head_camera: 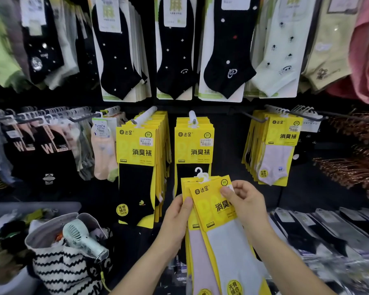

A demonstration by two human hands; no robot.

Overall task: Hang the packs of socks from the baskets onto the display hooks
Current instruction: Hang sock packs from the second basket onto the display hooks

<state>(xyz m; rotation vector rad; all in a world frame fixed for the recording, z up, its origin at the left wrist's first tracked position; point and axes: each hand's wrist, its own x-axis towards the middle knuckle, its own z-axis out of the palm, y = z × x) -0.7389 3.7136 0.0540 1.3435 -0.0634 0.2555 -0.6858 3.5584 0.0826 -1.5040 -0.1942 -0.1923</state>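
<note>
Where the fanned stack of sock packs (pixel 197 252) is held up in the near centre, below the middle display hook (pixel 192 115), it is gripped from both sides. The stack's left edge is clamped by the left hand (pixel 176 218), with the thumb laid across the yellow card fronts and the fingers curled out of sight behind. The upper right corner of the front pack (pixel 224 248), a white sock on a yellow card, is pinched by the right hand (pixel 244 202) between thumb and fingers, and this pack is tilted to the right, fanned away from the others. White plastic hangers (pixel 200 174) are seen standing above the stack's top edge, clear of the hook above. On the middle display hook, packs of black socks with the same yellow cards are hung. A fuller row is carried by the left hook (pixel 146 113), and packs of pale socks (pixel 271 145) on yellow cards are hung further right. Near left, a zigzag-patterned bag (pixel 58 271) is set with a handheld fan (pixel 81 238) resting in its mouth, beside a blurred grey basket (pixel 30 206).
</note>
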